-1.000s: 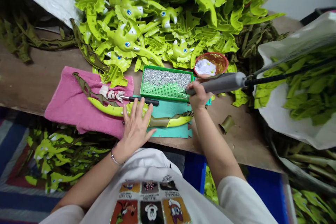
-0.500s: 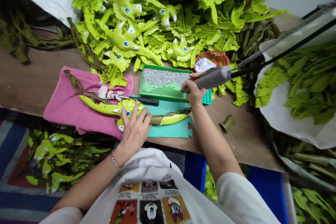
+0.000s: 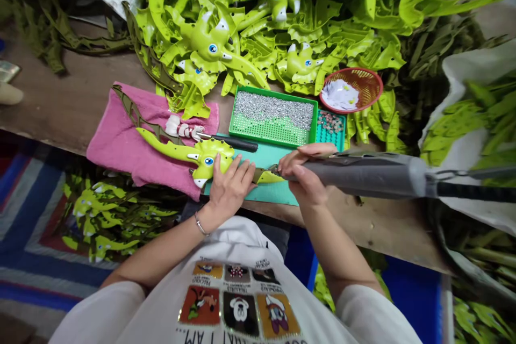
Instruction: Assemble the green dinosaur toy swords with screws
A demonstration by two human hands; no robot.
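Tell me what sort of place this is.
Most likely a toy-assembly workbench in a small factory: a heap of identical green dinosaur shells, a green tray of small screws, and a powered screwdriver held in the right hand.

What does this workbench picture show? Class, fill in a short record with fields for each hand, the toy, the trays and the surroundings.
Left hand: left hand presses down on the green dinosaur toy
Right hand: right hand grips the grey power screwdriver, tip at the toy
Toy: lies across the pink towel and the teal mat
Trays: green tray of silver screws; red basket beside it
Behind: pile of green dinosaur shells
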